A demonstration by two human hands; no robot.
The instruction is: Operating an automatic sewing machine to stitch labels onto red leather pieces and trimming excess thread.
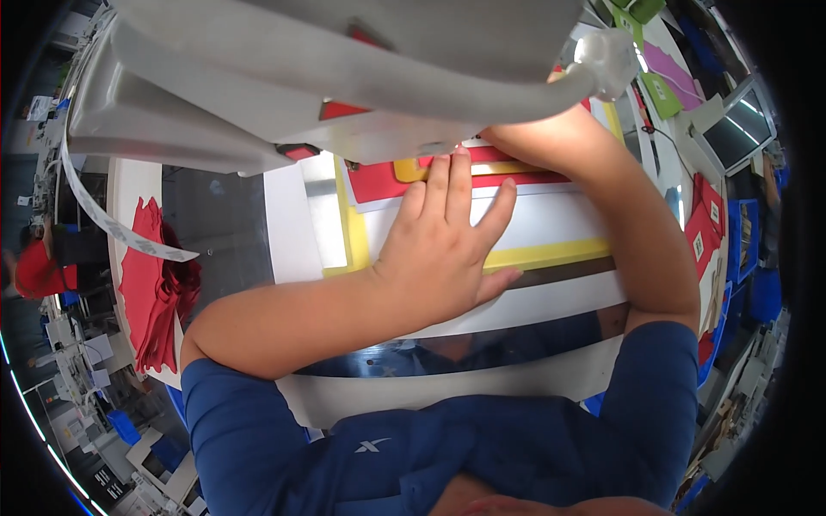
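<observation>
Left hand (440, 239) flat, fingers spread, grip open, probably to steady yellow-edged board (551, 255). Red cloth (372, 183) on board, partly hidden behind sewing machine (344, 73). Right hand (527, 143) mostly hidden there too; cannot tell its grip.

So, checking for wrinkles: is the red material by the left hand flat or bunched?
Flat where visible: the red material lies smooth, its edge straight.

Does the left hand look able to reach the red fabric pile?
Probably yes: the left hand grips nothing; the red fabric pile lies near its elbow, only a pale strap crossing before it.
</observation>
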